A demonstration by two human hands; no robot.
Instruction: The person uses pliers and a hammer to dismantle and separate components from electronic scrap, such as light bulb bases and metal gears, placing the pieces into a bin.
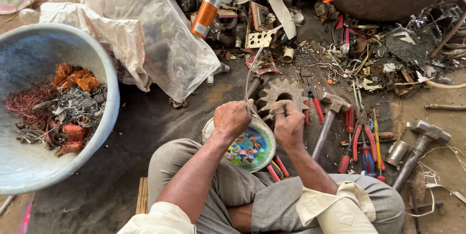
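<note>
My left hand (233, 117) is closed on a thin grey wire (256, 57) that runs up and away toward the scrap pile. My right hand (288, 122) is closed too, gripping the near end of the same wire or a small piece on it; which one is hidden by the fingers. Both hands hover over a large rusty gear (280, 93) lying flat on the dark mat. Just below the hands sits a small round plate with a colourful cartoon picture (252, 149), resting by my knees.
A big grey basin (104, 69) at left holds copper wire coils and metal scraps. A clear plastic bag (155, 35) lies behind. Hammers (327, 117) (420, 142), red-handled pliers (361, 139), screwdrivers (347, 139), an orange spray can (206, 13) and heaped scrap surround the mat.
</note>
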